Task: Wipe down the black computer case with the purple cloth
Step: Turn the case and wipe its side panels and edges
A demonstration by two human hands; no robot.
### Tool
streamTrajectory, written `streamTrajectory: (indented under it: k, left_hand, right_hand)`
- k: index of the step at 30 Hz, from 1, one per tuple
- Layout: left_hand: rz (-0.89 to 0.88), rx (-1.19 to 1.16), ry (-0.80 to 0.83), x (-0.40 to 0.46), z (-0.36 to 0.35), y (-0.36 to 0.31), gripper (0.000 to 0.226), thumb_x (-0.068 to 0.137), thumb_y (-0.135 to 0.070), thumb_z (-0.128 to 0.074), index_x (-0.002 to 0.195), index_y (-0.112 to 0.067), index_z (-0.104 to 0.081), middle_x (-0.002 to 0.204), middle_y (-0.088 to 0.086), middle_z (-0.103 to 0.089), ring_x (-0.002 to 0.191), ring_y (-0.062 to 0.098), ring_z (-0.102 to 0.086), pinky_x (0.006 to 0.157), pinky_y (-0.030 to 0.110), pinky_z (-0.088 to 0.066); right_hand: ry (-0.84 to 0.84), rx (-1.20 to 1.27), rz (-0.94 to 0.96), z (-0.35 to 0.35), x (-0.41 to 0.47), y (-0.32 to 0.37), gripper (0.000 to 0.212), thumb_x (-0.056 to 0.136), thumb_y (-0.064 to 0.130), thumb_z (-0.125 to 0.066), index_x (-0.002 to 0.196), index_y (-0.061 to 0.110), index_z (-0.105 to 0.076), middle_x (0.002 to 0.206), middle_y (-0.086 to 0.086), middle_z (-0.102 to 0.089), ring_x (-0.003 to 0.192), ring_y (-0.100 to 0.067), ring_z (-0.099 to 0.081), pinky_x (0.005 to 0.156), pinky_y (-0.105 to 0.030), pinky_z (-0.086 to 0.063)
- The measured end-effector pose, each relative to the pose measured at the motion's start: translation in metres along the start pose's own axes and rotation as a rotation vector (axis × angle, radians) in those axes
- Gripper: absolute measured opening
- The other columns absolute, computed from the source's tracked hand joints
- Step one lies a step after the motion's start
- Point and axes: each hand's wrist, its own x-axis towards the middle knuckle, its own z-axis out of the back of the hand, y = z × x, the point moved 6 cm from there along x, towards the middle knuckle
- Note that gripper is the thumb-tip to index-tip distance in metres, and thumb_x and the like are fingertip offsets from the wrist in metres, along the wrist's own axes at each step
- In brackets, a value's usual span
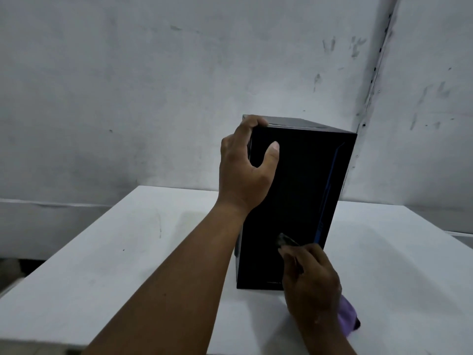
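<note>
Right hand (311, 280) sits closest to my view, low against the case's (297, 190) front panel, fingers curled round the cloth (347, 313); a purple tail spills out behind the wrist, and a darker fold pokes out at the fingertips against the panel. Left hand (245, 170) clamps the case's top left corner, fingers hooked over the upper edge and thumb pressed flat on the front face.

I see the case standing upright on the white table (107, 252), towards its far side, with the scuffed wall (153, 85) behind.

My read on handling: the case is rigid and probably fairly heavy for its footprint, tall enough to tip or skate on the smooth tabletop if I push hard low down (hence the bracing hand up top). That top corner looks like the sensible hold, since it gives leverage against rocking. The front looks glossy and would likely show smears, so light, even strokes seem wise. The cloth is soft and limp; bunched in the fist it should conform to edges well.
</note>
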Motion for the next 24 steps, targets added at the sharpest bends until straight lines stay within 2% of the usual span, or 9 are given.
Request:
streamTrajectory:
  k: [2,7,11,14,15,19,21,24]
  left_hand:
    - [0.001,0.001,0.007,0.0,0.0,0.0,0.034,0.095,-0.033,-0.062,0.128,-0.03,-0.055,0.125,-0.02,-0.06,0.12,0.016,-0.053,0.095,0.022,-0.046]
    - [-0.003,0.002,0.013,0.001,0.002,0.0,0.034,0.095,-0.032,-0.063,0.127,-0.031,-0.055,0.126,-0.021,-0.059,0.12,0.014,-0.052,0.093,0.017,-0.044]
    - [0.001,0.0,0.016,0.0,0.001,0.001,0.033,0.095,-0.029,-0.064,0.127,-0.029,-0.055,0.125,-0.021,-0.06,0.12,0.014,-0.052,0.092,0.015,-0.042]
    - [-0.001,-0.001,0.013,0.0,0.0,0.002,0.034,0.095,-0.03,-0.064,0.128,-0.029,-0.055,0.125,-0.022,-0.059,0.12,0.014,-0.052,0.093,0.016,-0.043]
    - [-0.002,-0.001,0.011,0.0,0.0,0.002,0.034,0.095,-0.03,-0.064,0.128,-0.03,-0.055,0.125,-0.022,-0.059,0.12,0.014,-0.052,0.093,0.017,-0.044]
    - [-0.011,0.002,0.008,0.0,-0.001,0.003,0.034,0.095,-0.032,-0.063,0.128,-0.029,-0.055,0.126,-0.021,-0.059,0.12,0.015,-0.053,0.095,0.02,-0.046]
    - [-0.009,0.004,0.01,0.001,0.0,0.004,0.034,0.095,-0.032,-0.063,0.128,-0.03,-0.055,0.126,-0.021,-0.059,0.121,0.015,-0.053,0.096,0.022,-0.047]
    - [-0.008,-0.001,0.01,0.0,-0.001,0.003,0.034,0.095,-0.032,-0.062,0.129,-0.03,-0.055,0.126,-0.019,-0.06,0.121,0.017,-0.053,0.096,0.025,-0.049]
  right_hand:
    - [-0.022,0.009,0.024,0.005,0.01,0.006,0.008,0.083,0.011,-0.082,0.09,0.01,-0.079,0.086,-0.001,-0.067,0.069,-0.007,-0.054,0.063,-0.007,-0.037]
    - [-0.13,0.051,0.038,0.018,0.033,0.018,0.008,0.089,0.014,-0.076,0.094,0.009,-0.079,0.086,-0.003,-0.067,0.07,-0.007,-0.053,0.069,-0.003,-0.036]
    - [-0.17,0.056,0.007,0.016,0.031,0.017,0.009,0.09,0.014,-0.075,0.096,0.008,-0.079,0.087,-0.005,-0.067,0.071,-0.011,-0.056,0.071,-0.004,-0.042]
    - [-0.166,0.056,-0.01,0.012,0.018,0.011,0.013,0.089,0.015,-0.075,0.097,0.006,-0.079,0.087,-0.008,-0.068,0.07,-0.016,-0.06,0.065,-0.019,-0.051]
    - [-0.163,0.051,-0.015,0.01,0.015,0.01,0.015,0.088,0.016,-0.074,0.097,0.005,-0.079,0.088,-0.009,-0.068,0.071,-0.015,-0.06,0.066,-0.02,-0.051]
    - [-0.134,0.052,-0.022,0.011,0.015,0.01,0.019,0.093,0.022,-0.07,0.095,0.005,-0.079,0.088,-0.008,-0.068,0.068,-0.017,-0.061,0.064,-0.019,-0.048]
    - [-0.129,0.045,-0.023,0.013,0.018,0.012,0.024,0.099,0.027,-0.065,0.094,0.008,-0.079,0.088,-0.005,-0.068,0.069,-0.013,-0.058,0.066,-0.012,-0.043]
    - [-0.127,0.057,-0.012,0.014,0.018,0.012,0.02,0.093,0.023,-0.069,0.094,0.006,-0.079,0.088,-0.005,-0.068,0.071,-0.011,-0.058,0.066,-0.016,-0.046]
